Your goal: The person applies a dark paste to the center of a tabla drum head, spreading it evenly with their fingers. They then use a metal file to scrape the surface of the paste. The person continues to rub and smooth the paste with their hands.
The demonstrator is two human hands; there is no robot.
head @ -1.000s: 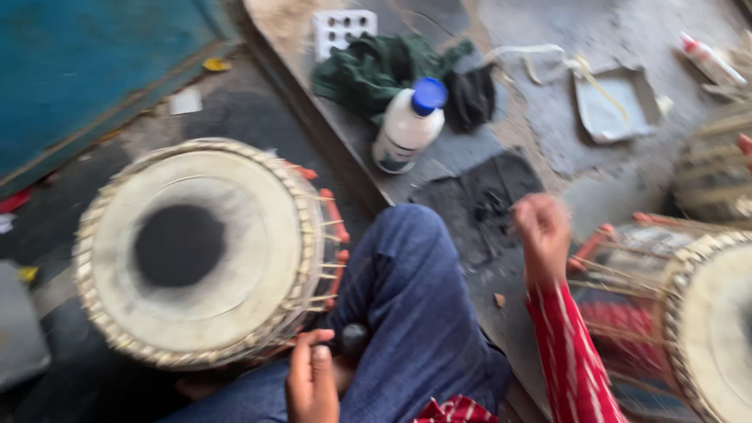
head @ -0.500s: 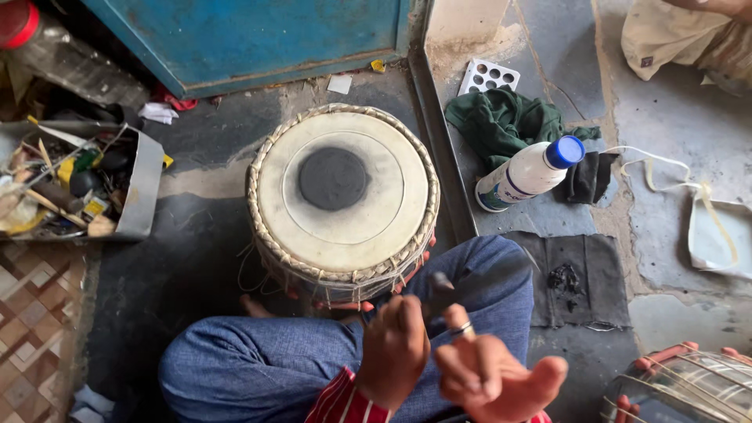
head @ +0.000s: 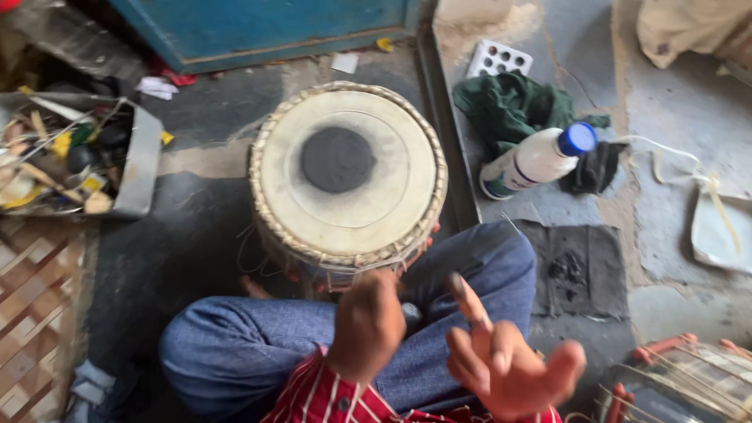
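Off to your far left you've got a metal tray (head: 145,160) full of mixed tools and scraps, touching the woven mat (head: 35,313) below it. Blue door (head: 266,27) along the top, paper scraps at its foot. On your right: white perforated block (head: 500,59), green cloth (head: 509,106) below it, white bottle (head: 536,159) with blue cap lying tilted on that cloth, black rag (head: 593,167) at the cap. Dark mat (head: 580,270) beside your knee, black bits on it. Second drum (head: 677,384) at bottom right, red-laced. Pale tray (head: 717,231) at the right edge.
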